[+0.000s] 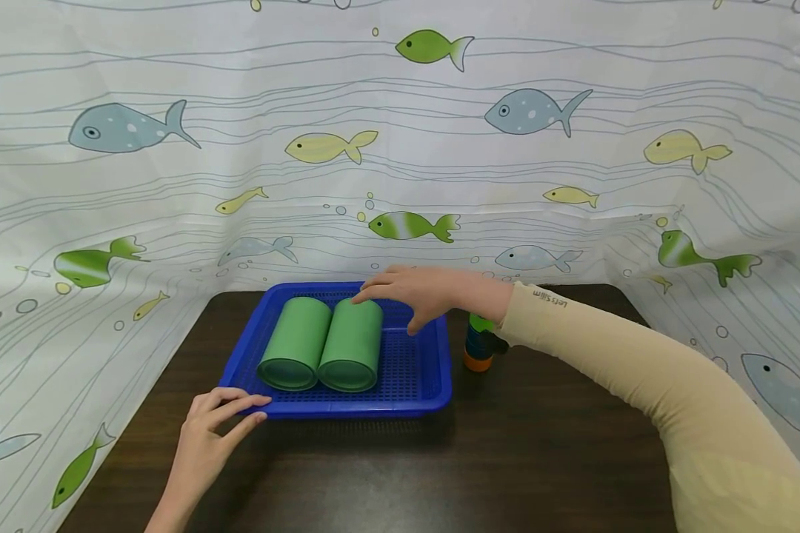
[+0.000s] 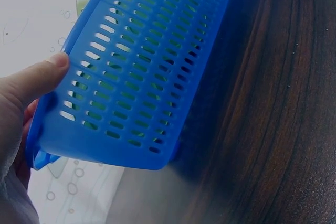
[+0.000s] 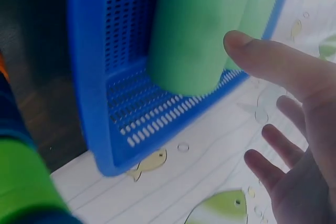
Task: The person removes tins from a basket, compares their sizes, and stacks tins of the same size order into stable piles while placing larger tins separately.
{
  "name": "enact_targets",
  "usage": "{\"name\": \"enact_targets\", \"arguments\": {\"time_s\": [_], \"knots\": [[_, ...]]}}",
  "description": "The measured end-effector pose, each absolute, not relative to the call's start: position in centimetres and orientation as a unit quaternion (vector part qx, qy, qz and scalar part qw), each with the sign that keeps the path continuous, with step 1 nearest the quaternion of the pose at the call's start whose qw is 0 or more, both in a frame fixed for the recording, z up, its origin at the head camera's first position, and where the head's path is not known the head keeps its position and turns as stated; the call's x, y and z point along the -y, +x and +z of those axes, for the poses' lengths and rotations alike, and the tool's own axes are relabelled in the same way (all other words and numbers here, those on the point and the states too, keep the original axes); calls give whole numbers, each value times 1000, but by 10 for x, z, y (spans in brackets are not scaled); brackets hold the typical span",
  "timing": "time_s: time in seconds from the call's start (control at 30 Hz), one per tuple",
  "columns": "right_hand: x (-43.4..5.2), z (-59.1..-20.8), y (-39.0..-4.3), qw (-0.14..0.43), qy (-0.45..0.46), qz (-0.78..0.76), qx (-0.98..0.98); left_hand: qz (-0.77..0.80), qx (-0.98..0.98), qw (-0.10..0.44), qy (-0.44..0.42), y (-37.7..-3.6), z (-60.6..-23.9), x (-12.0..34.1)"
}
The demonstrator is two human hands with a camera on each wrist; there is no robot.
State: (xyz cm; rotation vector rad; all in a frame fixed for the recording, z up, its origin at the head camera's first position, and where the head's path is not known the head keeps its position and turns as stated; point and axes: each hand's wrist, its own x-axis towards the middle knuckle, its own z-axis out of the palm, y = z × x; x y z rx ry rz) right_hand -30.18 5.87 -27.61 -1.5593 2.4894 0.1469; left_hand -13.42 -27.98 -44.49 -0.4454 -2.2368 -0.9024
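Note:
A blue perforated tray (image 1: 373, 406) sits on the dark wooden table. Two green cylinders lie in it side by side, the left one (image 1: 296, 342) and the right one (image 1: 352, 344). My right hand (image 1: 400, 296) hovers over the far end of the right cylinder, fingers straight and spread, fingertips at or just above its top. In the right wrist view the thumb (image 3: 262, 59) is beside a green cylinder (image 3: 191, 35). My left hand (image 1: 240, 411) rests on the tray's front left corner. The left wrist view shows its thumb (image 2: 37, 80) pressed against the tray wall (image 2: 142, 66).
A small green, dark blue and orange bottle (image 1: 478, 346) stands just right of the tray, under my right forearm. A fish-print curtain (image 1: 400, 148) closes in the table (image 1: 507, 459) at the back and both sides. Bare tabletop lies in front of the tray.

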Motion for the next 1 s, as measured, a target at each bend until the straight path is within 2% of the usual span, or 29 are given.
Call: {"name": "enact_targets", "arguments": {"time_s": [0.5, 0.8, 1.0], "knots": [[-9, -313, -304, 89, -589, 77, -799, -336, 863, 338, -169, -134, -445, 280], [3, -327, -302, 78, -596, 106, -792, -328, 867, 337, -167, -134, -441, 278], [11, -343, -299, 49, -621, 147, -768, -341, 863, 336, -163, -133, -445, 277]]}}
